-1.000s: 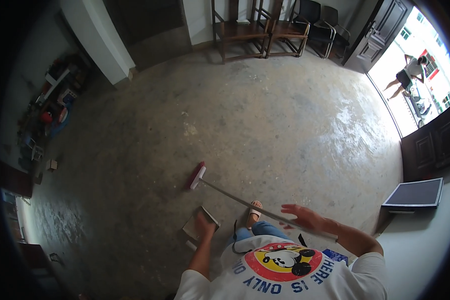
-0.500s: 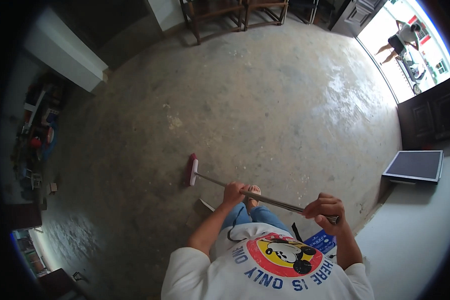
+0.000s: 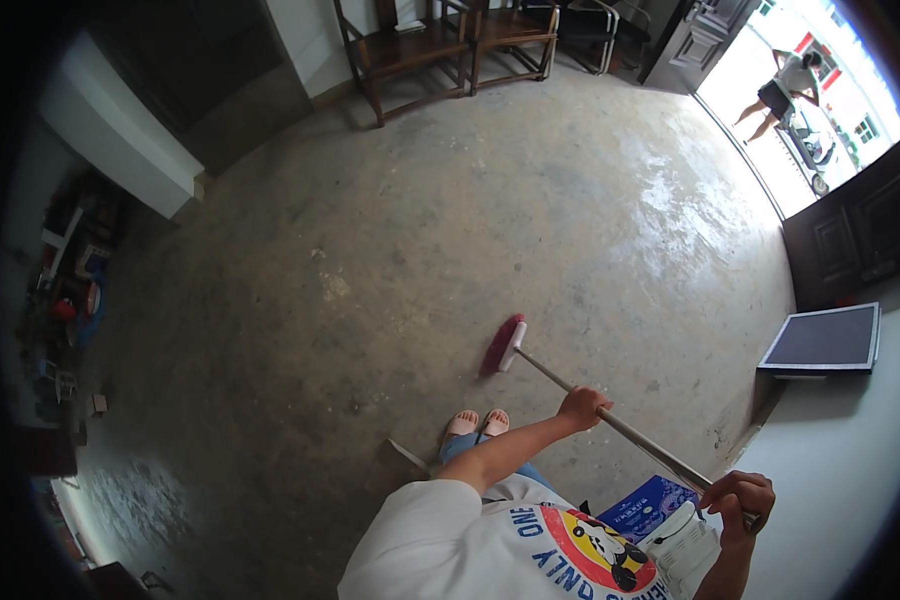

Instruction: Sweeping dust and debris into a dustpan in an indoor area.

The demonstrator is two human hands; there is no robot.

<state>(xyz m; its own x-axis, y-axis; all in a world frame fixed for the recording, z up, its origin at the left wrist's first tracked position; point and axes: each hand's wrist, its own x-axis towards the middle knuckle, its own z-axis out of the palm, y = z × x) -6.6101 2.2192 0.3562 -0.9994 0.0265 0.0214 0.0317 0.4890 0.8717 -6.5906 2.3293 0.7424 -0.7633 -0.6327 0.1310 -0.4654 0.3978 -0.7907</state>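
My left hand (image 3: 582, 408) is wrapped around the middle of a broom's metal handle (image 3: 654, 448). Higher up, close to the handle's top end, my right hand (image 3: 740, 498) is closed on it at the right. The handle slants down to the left, ending in a white broom head (image 3: 512, 347) with dark red bristles (image 3: 498, 348). These bristles are at the concrete floor (image 3: 400, 250), a little ahead of my sandalled feet (image 3: 477, 424); whether they press on it I cannot tell.
A flat screen (image 3: 823, 337) stands by the right wall. A blue box (image 3: 650, 508) lies near my right side. Wooden chairs (image 3: 415, 50) line the far wall. Clutter (image 3: 80, 270) sits along the left wall. Outside the open door, a person (image 3: 782, 88) bends beside a scooter (image 3: 812, 150).
The broom head has swept to the right across the floor. Both my hands have moved right with the handle, the right one also lower in view. My feet now show side by side.
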